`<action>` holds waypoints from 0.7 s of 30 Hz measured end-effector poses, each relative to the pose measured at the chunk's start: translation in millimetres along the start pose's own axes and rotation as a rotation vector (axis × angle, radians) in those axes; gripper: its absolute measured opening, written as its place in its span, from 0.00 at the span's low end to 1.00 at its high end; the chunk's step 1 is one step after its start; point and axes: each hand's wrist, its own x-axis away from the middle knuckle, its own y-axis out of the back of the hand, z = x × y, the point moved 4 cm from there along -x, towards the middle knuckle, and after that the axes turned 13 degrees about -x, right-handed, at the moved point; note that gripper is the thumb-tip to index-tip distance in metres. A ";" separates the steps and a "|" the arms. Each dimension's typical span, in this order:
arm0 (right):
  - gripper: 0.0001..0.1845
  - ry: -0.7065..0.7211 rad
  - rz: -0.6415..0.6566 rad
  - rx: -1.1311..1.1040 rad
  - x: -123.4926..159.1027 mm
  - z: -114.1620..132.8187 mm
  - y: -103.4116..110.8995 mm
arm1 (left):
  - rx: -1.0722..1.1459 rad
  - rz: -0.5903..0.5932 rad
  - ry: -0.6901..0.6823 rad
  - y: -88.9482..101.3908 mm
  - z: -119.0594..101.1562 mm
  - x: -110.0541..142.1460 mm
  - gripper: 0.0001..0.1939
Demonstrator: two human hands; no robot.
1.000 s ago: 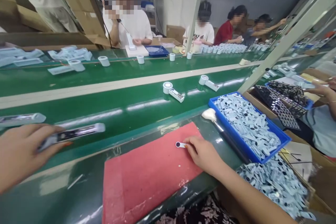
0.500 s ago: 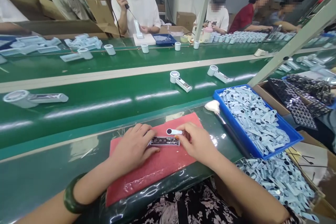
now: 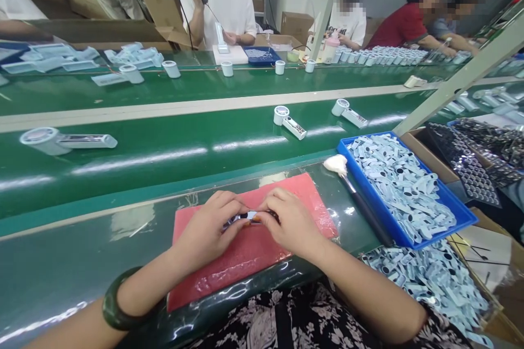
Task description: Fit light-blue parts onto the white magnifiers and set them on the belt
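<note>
On a red mat (image 3: 216, 267), my left hand (image 3: 215, 223) grips a handheld fan (image 3: 232, 222) from the left; most of it, including any round head, is under my fingers. My right hand (image 3: 291, 223) closes from the other side, thumb and fingers pressing a small light-blue handle cover (image 3: 254, 217) onto the fan's handle. The thumbs almost meet over the parts. Whether the cover sits flush cannot be seen.
A blue tray (image 3: 466, 221) full of light-blue covers stands at right, with a pile of covers (image 3: 429, 278) below. A dark-handled brush-like tool (image 3: 360, 202) lies beside it. Fans (image 3: 281, 115) rest on the green belt (image 3: 172, 174). A slanted post (image 3: 458, 76) rises at right. Co-workers sit opposite.
My right hand has moved left with the cover, bringing it from above the exposed circuit board down onto the handle. Both hands are now closer together, hiding most of the board.
</note>
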 end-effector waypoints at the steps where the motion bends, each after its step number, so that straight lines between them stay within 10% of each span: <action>1: 0.05 -0.023 0.003 -0.088 -0.2 -3.6 -0.2 | -0.013 -0.004 -0.007 0.7 -1.9 1.1 0.10; 10: 0.22 -0.057 0.226 -0.009 15.0 -4.3 -8.7 | -0.252 0.061 -0.081 -2.8 -21.8 23.0 0.12; 21: 0.22 0.086 0.195 0.098 26.0 -11.8 -20.1 | -0.309 0.100 -0.087 -6.9 -27.3 21.3 0.11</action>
